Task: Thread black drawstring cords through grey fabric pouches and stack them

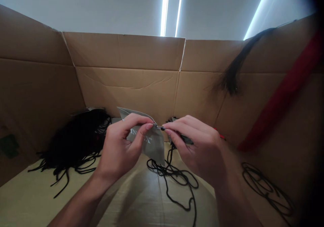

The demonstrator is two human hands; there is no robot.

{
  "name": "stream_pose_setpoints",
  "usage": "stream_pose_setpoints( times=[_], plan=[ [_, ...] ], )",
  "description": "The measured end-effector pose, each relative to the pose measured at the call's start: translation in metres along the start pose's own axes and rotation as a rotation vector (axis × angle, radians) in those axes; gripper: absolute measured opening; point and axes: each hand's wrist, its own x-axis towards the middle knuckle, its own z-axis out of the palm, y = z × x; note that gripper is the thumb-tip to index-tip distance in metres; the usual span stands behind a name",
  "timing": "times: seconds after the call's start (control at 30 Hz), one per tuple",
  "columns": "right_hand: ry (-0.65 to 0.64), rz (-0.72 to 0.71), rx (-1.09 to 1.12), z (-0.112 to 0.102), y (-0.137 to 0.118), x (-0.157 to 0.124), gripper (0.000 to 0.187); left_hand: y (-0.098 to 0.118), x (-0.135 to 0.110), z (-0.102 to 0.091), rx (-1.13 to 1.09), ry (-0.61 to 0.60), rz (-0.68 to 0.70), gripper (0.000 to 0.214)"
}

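Note:
My left hand (124, 142) pinches the top corner of a grey paper tag (153, 142) with white lettering, thumb and fingers closed on it. My right hand (194, 142) is closed in a pinch on the tip of a black cord (177, 176), held right at the tag's corner, where a small metal eyelet shows. The cord hangs from my right hand and coils loosely on the cardboard surface below. Both hands meet in the middle of the view, above the work surface.
Cardboard walls (126, 71) enclose the work area on three sides. A heap of black cords (76, 139) lies at the left. Another looped black cord (265, 186) lies at the right. A red strap (286, 92) and a dark tuft (231, 78) hang on the right wall.

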Motion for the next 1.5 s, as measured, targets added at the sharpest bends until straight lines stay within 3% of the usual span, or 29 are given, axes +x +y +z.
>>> stream_pose_setpoints(
  times=[1.07,1.17,1.33,1.5],
  plan=[
    [-0.007,-0.017,-0.030,0.007,0.002,-0.002,0.014,0.003,0.000,0.001,0.038,-0.037,0.016,0.010],
    [-0.026,-0.032,-0.055,0.011,0.003,-0.004,0.015,0.004,0.000,0.000,0.060,-0.072,-0.041,0.012],
    [-0.049,-0.151,-0.128,0.021,0.007,-0.007,0.021,0.002,0.002,-0.002,-0.053,-0.191,-0.264,0.020],
    [-0.068,-0.240,-0.175,0.037,0.013,-0.006,0.025,-0.005,0.003,-0.001,-0.069,-0.182,-0.304,0.020]
  ],
)
